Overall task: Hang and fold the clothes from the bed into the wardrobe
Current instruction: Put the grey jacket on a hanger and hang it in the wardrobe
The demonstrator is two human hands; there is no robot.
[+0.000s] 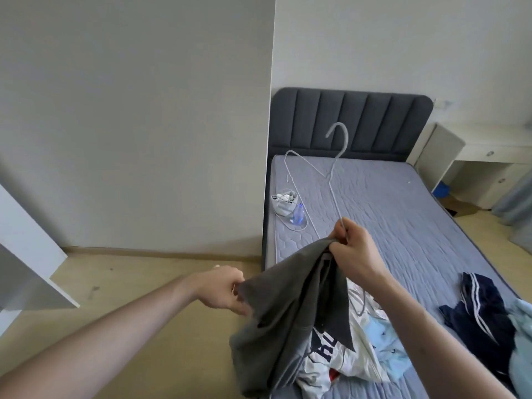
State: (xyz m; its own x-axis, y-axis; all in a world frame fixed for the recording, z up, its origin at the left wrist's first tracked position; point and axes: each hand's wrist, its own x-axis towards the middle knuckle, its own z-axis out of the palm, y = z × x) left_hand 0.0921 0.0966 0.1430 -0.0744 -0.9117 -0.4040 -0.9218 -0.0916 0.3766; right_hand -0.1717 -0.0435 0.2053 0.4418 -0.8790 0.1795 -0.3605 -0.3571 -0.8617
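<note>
Heads up, your right hand (352, 249) is pinching both one end of the wire hanger (331, 174) and the top edge of the grey garment (290, 306) in the same curled fingers, so if you loosen up to feed the wire in, either one can slide out. Your left hand (223, 287) pinches the garment's other corner out over the floor, past the bed (403, 203), so a slip there probably drops it off the mattress, away from the pile of clothes (359, 349).
</note>
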